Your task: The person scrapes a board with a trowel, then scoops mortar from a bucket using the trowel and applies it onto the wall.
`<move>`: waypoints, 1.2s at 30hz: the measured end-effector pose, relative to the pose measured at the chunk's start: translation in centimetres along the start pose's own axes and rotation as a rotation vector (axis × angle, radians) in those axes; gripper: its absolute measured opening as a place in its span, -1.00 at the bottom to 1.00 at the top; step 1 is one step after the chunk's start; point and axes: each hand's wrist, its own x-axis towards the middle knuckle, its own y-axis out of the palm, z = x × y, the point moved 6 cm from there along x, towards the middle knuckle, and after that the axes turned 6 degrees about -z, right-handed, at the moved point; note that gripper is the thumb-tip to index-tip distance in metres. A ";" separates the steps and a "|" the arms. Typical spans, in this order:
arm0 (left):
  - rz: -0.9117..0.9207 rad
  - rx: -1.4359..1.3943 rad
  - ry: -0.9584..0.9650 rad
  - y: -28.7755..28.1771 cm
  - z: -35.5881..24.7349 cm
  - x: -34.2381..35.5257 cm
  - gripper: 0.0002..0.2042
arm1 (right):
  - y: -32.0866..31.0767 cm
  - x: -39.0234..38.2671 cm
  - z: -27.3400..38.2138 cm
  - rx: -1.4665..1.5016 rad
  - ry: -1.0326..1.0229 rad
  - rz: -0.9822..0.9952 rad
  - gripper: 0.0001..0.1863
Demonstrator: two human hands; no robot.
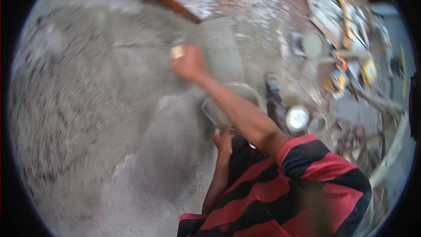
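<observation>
Rough grey surface (87,92); debris (353,110) rightward; left fingers (226,132) grasp bucket (251,91), right fingers (180,64) pale handle (177,52)

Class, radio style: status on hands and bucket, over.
Right hand: fist around pale object. Left hand: gripping bucket, near rim. Right forearm partly hides bucket.

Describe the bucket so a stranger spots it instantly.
Start at the striped shirt, then go up to the left hand. The bucket is there, crossed by the right forearm; it is wider than the shiny round object on its right.
</observation>
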 end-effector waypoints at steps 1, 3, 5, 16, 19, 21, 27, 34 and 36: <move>-0.011 -0.005 0.016 -1.8 0.5 0.8 -0.75 | -0.3 -2.8 4.0 0.075 -0.103 0.057 -0.81; -0.026 0.009 0.019 -1.4 -1.3 1.1 -0.72 | -3.4 -6.1 6.6 0.121 -0.135 0.151 -0.79; 0.006 0.059 0.003 1.1 -3.2 1.2 -0.71 | -8.3 -6.7 4.7 0.124 -0.148 0.141 -0.80; 0.104 0.440 -0.019 21.2 -1.8 10.0 -0.50 | -46.7 -19.9 -34.5 -0.406 0.826 -0.550 -0.68; 0.110 0.521 0.087 29.4 1.1 14.8 -0.43 | -52.2 -25.3 -43.1 -0.358 0.898 -0.646 -0.64; 0.094 0.584 0.168 33.9 1.4 16.8 -0.40 | -52.4 -26.9 -44.4 -0.196 1.016 -0.716 -0.65; 0.400 0.890 0.223 45.0 5.5 11.3 -0.57 | -50.5 -28.4 -46.3 -0.044 1.051 -0.878 -0.72; 0.674 0.987 0.203 51.5 11.8 0.9 -0.67 | -49.0 -27.7 -45.6 0.199 1.090 -0.952 -0.69; 0.708 0.989 0.222 53.1 13.6 -0.3 -0.70 | -50.3 -28.8 -45.0 0.159 1.098 -0.996 -0.68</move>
